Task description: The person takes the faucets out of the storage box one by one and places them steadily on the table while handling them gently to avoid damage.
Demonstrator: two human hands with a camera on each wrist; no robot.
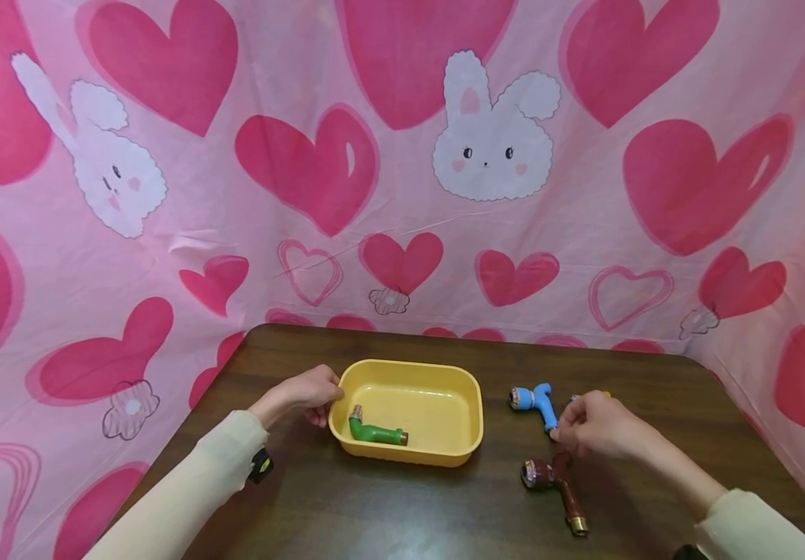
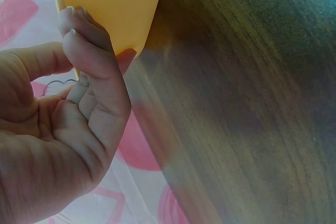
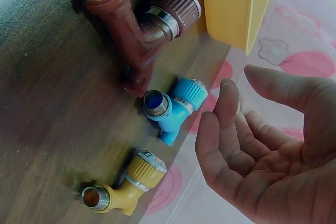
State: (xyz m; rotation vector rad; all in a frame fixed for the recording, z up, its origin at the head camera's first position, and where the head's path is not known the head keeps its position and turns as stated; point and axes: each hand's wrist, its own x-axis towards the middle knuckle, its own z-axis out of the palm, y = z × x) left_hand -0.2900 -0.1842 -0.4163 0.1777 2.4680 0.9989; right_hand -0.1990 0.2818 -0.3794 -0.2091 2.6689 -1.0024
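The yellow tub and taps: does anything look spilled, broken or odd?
Nothing stands out: I see no spill or damage. The green piece lies in the yellow tub, while the brown tap, blue tap and yellow tap lie on the table.

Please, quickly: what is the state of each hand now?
Left hand: holding the yellow basin by its rim.
Right hand: open, holding nothing, near the blue tap.

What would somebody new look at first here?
Probably the big pink hearts and white bunny faces on the cloth behind the table. Next, the yellow tub on the table, with a green tap inside it. A blue tap and a brown tap lie near the right hand.
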